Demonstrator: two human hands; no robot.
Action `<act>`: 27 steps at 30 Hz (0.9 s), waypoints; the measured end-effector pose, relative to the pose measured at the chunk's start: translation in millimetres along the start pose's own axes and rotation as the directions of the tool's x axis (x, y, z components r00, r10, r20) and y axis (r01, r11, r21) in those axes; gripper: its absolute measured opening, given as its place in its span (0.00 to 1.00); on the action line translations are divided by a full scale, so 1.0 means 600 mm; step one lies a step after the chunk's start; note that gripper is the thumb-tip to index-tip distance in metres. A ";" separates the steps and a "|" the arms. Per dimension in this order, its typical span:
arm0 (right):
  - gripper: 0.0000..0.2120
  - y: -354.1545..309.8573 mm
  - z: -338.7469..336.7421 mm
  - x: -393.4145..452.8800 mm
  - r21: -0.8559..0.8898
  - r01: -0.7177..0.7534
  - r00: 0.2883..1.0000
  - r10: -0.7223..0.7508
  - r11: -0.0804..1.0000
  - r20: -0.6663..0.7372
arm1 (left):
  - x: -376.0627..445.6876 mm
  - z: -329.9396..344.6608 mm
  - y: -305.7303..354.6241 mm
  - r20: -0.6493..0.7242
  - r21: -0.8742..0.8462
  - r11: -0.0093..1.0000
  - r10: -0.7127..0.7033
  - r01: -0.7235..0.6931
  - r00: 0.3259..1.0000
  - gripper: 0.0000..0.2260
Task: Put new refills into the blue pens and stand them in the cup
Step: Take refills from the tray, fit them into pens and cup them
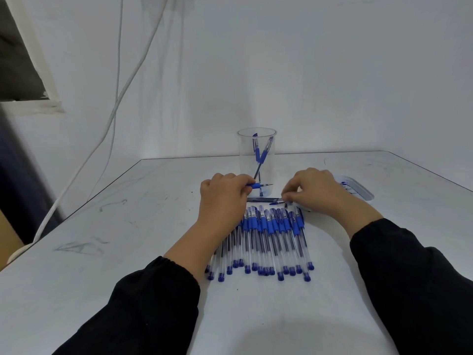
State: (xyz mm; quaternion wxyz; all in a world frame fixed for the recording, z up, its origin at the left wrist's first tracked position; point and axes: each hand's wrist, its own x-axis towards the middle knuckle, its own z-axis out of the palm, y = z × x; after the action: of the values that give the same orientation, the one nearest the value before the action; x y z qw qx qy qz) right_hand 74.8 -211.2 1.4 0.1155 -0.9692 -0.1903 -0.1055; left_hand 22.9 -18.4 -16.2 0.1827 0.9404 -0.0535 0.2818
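Single head-worn wide-angle view, looking forward and down across the white table (128,252) from its near edge toward the wall behind. Clear cup (256,160) near frame centre, at the table's far side; just nearer than the cup, both hands; nearer still, the row of pens (266,242). Sleeves entering from the bottom corners, close to the lens. No second view.

Scuffed white table (128,252) with dark smudges on left part. Plain white wall (332,73) behind. Thick white cable (122,90) and thinner white cord (119,47) hang down wall at left. Dark opening with white frame (15,60) at upper left.
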 end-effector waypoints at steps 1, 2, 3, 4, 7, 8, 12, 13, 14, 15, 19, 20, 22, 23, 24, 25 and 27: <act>0.08 0.001 0.000 -0.001 -0.037 0.010 1.000 -0.009 0.999 0.014 | 0.000 0.000 0.000 0.003 -0.002 1.000 0.000 0.000 1.000 0.12; 0.07 0.001 0.001 -0.001 -0.058 0.019 1.000 -0.017 0.998 0.024 | 0.001 0.000 0.001 0.005 -0.001 1.000 0.001 -0.001 1.000 0.12; 0.08 0.001 0.002 -0.001 -0.072 0.028 0.999 -0.026 0.997 0.030 | 0.001 0.000 0.001 0.006 0.002 1.000 0.001 -0.001 1.000 0.12; 0.08 0.001 0.003 -0.002 -0.088 0.038 0.999 -0.035 0.995 0.032 | 0.001 0.000 0.001 0.007 0.006 1.000 0.000 0.000 1.000 0.12; 0.08 0.001 0.003 -0.002 -0.122 0.060 0.998 -0.058 0.991 0.026 | 0.000 0.001 0.000 0.007 0.008 1.000 -0.001 0.001 1.000 0.12; 0.08 0.002 0.004 -0.001 -0.130 0.063 0.998 -0.059 0.989 0.030 | 0.000 0.000 0.000 0.006 0.007 1.000 0.000 0.000 1.000 0.12; 0.02 0.002 0.005 0.001 0.102 0.006 0.998 0.001 0.995 -0.068 | 0.001 0.000 0.001 0.005 0.010 1.000 -0.010 0.010 1.000 0.12; 0.01 0.000 0.002 0.001 0.299 -0.011 0.994 0.043 0.954 -0.102 | 0.001 0.001 0.001 0.004 0.013 1.000 -0.013 0.013 1.000 0.12; 0.02 -0.003 -0.001 -0.001 0.486 -0.014 0.990 0.082 0.874 -0.118 | 0.001 0.001 0.001 0.001 0.014 1.000 -0.014 0.014 1.000 0.12; 0.02 -0.007 -0.006 -0.004 0.628 -0.016 0.988 0.111 0.778 -0.112 | 0.001 0.001 0.000 -0.003 0.014 1.000 -0.014 0.014 1.000 0.12; 0.02 -0.016 -0.015 -0.012 0.797 -0.030 0.986 0.151 0.603 -0.077 | 0.001 0.001 -0.002 -0.016 0.016 1.000 -0.013 0.013 1.000 0.12; 0.02 -0.018 -0.017 -0.014 0.799 -0.034 0.986 0.149 0.600 -0.069 | 0.001 0.001 -0.002 -0.017 0.020 1.000 -0.013 0.014 1.000 0.12; 0.02 -0.023 -0.020 -0.018 0.794 -0.044 0.986 0.152 0.606 -0.062 | 0.001 0.001 -0.001 -0.015 0.024 1.000 -0.013 0.013 1.000 0.12; 0.03 -0.024 -0.021 -0.020 0.794 -0.044 0.987 0.151 0.606 -0.061 | 0.002 0.001 -0.001 -0.015 0.022 1.000 -0.012 0.012 1.000 0.12; 0.04 -0.025 -0.022 -0.021 0.794 -0.040 0.987 0.146 0.606 -0.062 | 0.002 0.000 0.000 -0.015 0.020 1.000 -0.010 0.010 1.000 0.12; 0.05 -0.024 -0.022 -0.021 0.791 -0.038 0.988 0.142 0.610 -0.062 | 0.002 0.000 0.000 -0.015 0.020 1.000 -0.008 0.008 1.000 0.12; 0.05 -0.023 -0.018 -0.017 0.774 -0.038 0.990 0.131 0.632 -0.058 | 0.001 0.000 0.001 -0.013 0.023 1.000 -0.006 0.006 1.000 0.12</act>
State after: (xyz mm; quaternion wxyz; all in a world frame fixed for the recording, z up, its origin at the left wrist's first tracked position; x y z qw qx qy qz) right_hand 58.4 -205.0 11.5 0.5328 -0.8277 -0.1649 -0.0614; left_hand 23.3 -19.0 -15.3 0.1730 0.9408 -0.0462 0.2879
